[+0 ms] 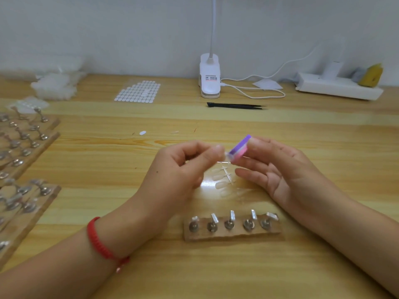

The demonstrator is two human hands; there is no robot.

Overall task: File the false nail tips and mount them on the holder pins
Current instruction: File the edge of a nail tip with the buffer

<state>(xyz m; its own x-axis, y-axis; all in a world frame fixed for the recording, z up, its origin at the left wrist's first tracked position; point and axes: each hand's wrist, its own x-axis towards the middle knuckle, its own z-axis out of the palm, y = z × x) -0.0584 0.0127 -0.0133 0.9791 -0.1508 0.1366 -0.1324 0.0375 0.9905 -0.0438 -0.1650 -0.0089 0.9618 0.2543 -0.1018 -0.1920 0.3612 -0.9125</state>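
Note:
My left hand (185,167) pinches a small clear nail tip (226,153) between thumb and fingertips. My right hand (278,169) grips a purple and pink filing block (238,149), whose near end touches the tip. Both hands hover above a strip of clear nail tips (224,180) lying on the table. Nearer to me stands a wooden holder (233,234) with several metal pins, each topped by a small pale pad.
More wooden holders with pins (23,147) crowd the left edge. A sheet of white adhesive tabs (138,91), bags of nail tips (54,85), a clip lamp (209,78), black tweezers (235,105) and a power strip (336,87) lie at the back.

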